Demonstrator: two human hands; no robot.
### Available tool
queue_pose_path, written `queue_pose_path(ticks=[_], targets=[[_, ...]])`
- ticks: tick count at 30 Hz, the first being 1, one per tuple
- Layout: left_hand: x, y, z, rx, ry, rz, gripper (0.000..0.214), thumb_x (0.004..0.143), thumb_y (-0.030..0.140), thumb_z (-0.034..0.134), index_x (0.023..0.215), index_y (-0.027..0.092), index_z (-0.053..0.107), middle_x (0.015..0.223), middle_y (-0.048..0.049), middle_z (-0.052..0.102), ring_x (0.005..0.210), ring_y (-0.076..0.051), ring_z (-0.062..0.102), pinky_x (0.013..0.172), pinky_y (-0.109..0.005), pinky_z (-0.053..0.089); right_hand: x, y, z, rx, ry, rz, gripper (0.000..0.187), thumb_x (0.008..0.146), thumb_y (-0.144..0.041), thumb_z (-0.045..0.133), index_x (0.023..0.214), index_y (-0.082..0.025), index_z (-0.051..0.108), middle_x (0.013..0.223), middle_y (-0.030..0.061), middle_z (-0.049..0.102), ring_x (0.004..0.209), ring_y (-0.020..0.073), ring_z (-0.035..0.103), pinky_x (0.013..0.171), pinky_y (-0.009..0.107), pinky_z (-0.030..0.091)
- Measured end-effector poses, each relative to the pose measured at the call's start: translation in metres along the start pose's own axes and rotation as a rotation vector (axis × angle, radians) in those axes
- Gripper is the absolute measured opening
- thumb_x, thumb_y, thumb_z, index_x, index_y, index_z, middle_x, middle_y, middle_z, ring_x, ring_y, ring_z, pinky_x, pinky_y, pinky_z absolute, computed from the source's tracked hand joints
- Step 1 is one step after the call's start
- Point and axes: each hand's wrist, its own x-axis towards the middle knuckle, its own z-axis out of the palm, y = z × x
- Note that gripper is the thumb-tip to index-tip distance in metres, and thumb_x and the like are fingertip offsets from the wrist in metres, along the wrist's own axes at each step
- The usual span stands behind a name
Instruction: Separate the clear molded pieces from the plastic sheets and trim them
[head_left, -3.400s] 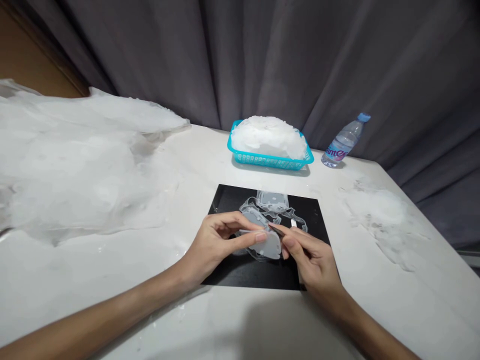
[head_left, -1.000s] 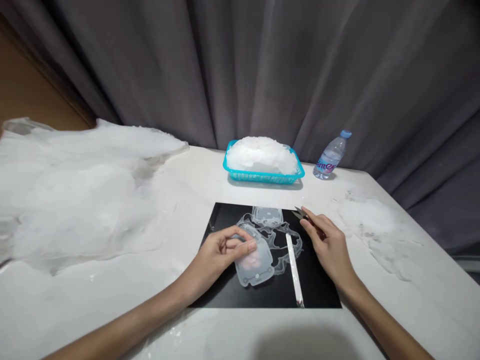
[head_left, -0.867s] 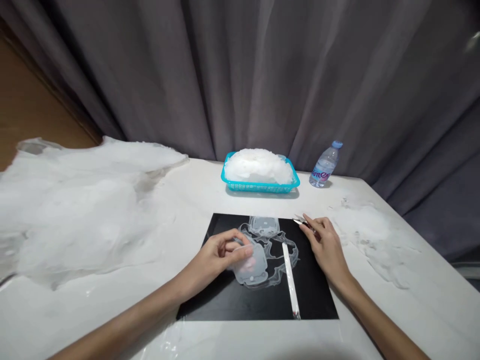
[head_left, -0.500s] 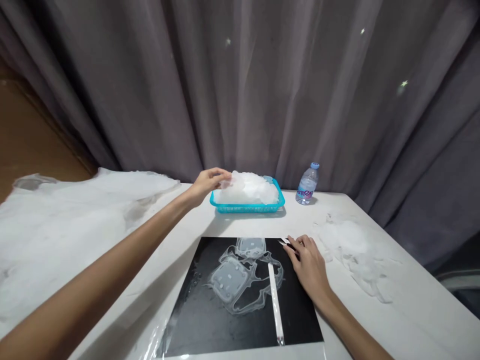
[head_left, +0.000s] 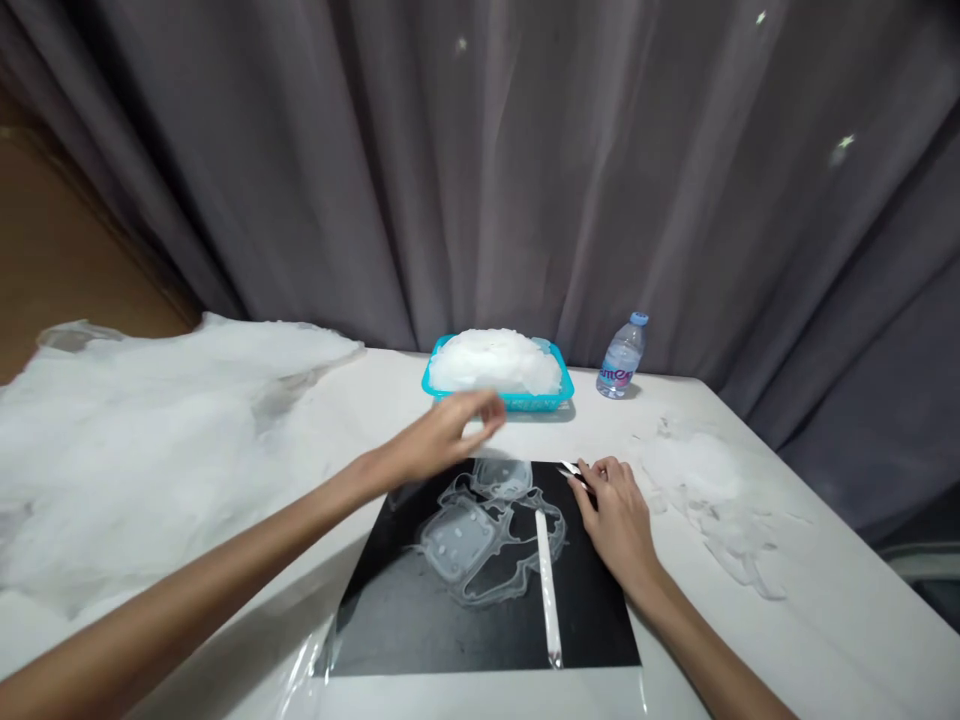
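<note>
My left hand, blurred by motion, is above the table between the teal basket and the black sheet. Its thumb and finger curl together in a pinch; anything between them is too small to make out. White fluffy fibre is heaped in the basket. At the sheet's upper right corner, my right hand closes on slim two-pronged tweezers, tips pointing left. Clear, shiny film patches with pale lumps lie on the sheet, beside a white strip.
A large spread of white fibre covers the table's left side. A water bottle stands at the back right, with thin fibre scraps in front of it. Behind the table hangs a grey curtain; a brown panel is at left.
My left hand has left the fibre heap and come down toward me, over the sheet's far edge. My right hand keeps its place with the tweezers. The view has shifted slightly.
</note>
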Motion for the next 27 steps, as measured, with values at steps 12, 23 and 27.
queue_pose_path(ticks=[12, 23, 27], targets=[[-0.146, 0.029, 0.011, 0.235, -0.342, 0.138, 0.055, 0.105, 0.047, 0.057, 0.156, 0.031, 0.049, 0.153, -0.01, 0.058, 0.134, -0.03, 0.061, 0.111, -0.046, 0.052, -0.007, -0.001, -0.011, 0.039, -0.033, -0.012, 0.051, 0.108, -0.046, 0.039, 0.134, -0.012, 0.067, 0.109, 0.017, 0.055, 0.101, 0.032, 0.052, 0.092, 0.05, 0.05], [-0.165, 0.056, 0.051, 0.307, -0.255, 0.066, 0.052, 0.109, 0.046, 0.047, 0.153, 0.019, 0.05, 0.16, -0.0157, 0.05, 0.14, -0.032, 0.058, 0.111, -0.047, 0.054, -0.013, -0.034, -0.077, 0.377, -0.751, 0.117, 0.066, 0.105, -0.045, 0.049, 0.165, -0.029, 0.029, 0.088, -0.0009, 0.063, 0.075, 0.0185, 0.062, 0.074, 0.032, 0.052], [-0.168, 0.051, 0.049, 0.276, -0.214, 0.103, 0.048, 0.107, 0.044, 0.051, 0.147, 0.018, 0.057, 0.151, -0.0172, 0.059, 0.134, -0.034, 0.062, 0.101, -0.048, 0.061, -0.015, -0.028, -0.088, 0.41, -0.811, 0.09, 0.077, 0.098, -0.043, 0.06, 0.166, -0.026, 0.029, 0.092, 0.0004, 0.064, 0.079, 0.019, 0.063, 0.077, 0.033, 0.054]])
